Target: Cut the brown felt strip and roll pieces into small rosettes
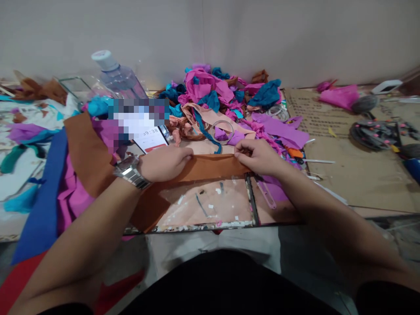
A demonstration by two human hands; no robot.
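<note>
**Brown strip spanning both hands**

A brown strip is lying between the hands over the tabletop, its long axis running left to right across the person's front. The left hand is gripping the far edge, its fingers together and partly hidden; the right hand is pinching the same edge farther right, fingertips clamped on the strip. Neither hand is clearly nearer, as both are touching it. Leftward, brown material is passing under the left wrist and slanting to the near edge.

Beyond the strip, a scrap pile is crowding the far side, and a phone is resting just beyond the left hand. On the near side, more open room is showing, with small flecks, a dark seam and a pink clip by the right forearm.
</note>
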